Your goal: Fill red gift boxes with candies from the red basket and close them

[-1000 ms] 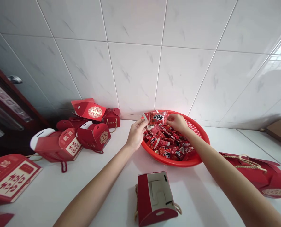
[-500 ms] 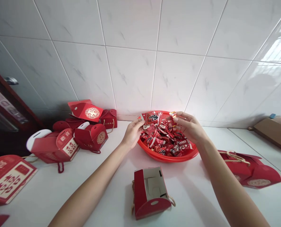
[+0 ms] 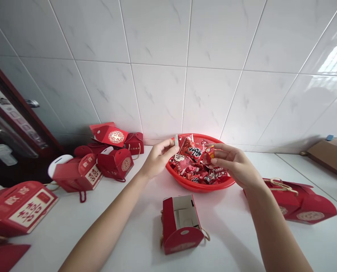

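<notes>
My left hand (image 3: 160, 156) pinches the end of a red candy packet (image 3: 193, 149) printed with a black character, held up above the basket. On the other side, my right hand (image 3: 233, 161) is closed on a small red and yellow wrapped candy (image 3: 210, 153). Below both hands sits a red plastic basket (image 3: 195, 187) piled with red wrapped candies (image 3: 204, 176). Nearer to me stands a red gift box (image 3: 183, 240) with its top open, pale inside, and rope handles at its sides.
Several red gift boxes (image 3: 79, 172) stand along the left, some stacked against the tiled wall (image 3: 159, 98). A long red box (image 3: 304, 206) with a rope handle lies at the right. Behind it is a brown cardboard piece (image 3: 328, 160). A dark door frame borders the far left.
Both hands have come lower and nearer the basket's middle, still holding their candies. The view has shifted slightly to the left.
</notes>
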Action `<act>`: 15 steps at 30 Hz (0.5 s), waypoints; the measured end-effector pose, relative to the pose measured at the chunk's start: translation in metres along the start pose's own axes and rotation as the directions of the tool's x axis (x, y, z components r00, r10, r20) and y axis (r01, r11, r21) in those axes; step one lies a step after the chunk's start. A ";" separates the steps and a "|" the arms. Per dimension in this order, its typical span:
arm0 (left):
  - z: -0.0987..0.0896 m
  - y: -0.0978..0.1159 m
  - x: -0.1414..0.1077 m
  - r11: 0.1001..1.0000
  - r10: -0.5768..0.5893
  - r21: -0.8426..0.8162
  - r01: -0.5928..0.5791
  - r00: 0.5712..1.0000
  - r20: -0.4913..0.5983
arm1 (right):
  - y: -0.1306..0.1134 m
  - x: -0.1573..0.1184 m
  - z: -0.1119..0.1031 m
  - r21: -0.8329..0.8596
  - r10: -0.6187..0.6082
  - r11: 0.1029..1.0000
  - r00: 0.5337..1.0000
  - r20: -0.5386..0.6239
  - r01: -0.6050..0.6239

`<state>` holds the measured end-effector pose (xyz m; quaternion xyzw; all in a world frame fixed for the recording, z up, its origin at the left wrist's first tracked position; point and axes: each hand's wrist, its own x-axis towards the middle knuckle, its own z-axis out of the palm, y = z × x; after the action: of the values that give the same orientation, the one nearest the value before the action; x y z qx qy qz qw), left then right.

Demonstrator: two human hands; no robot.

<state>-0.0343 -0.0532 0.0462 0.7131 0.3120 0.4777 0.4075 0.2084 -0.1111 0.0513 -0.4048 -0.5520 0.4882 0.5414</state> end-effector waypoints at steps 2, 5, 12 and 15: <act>-0.003 0.005 -0.003 0.997 0.036 0.065 -0.037 0.999 0.018 | 0.003 0.002 0.001 0.012 0.004 1.000 1.000 -0.009 -0.004; -0.006 0.010 -0.005 0.987 0.068 0.142 -0.075 0.996 0.055 | 0.007 0.005 -0.002 0.096 0.046 0.995 0.995 -0.091 -0.037; -0.002 0.021 -0.013 0.992 0.014 0.121 -0.045 0.969 0.247 | 0.003 0.000 0.004 0.111 0.096 0.990 0.995 -0.037 -0.092; -0.002 0.032 -0.019 0.989 0.028 0.129 -0.074 0.945 0.326 | 0.002 -0.003 0.009 0.088 0.103 0.991 0.994 0.031 -0.105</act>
<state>-0.0407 -0.0839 0.0662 0.8164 0.2549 0.3417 0.3896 0.1992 -0.1146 0.0490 -0.4020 -0.5149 0.5452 0.5253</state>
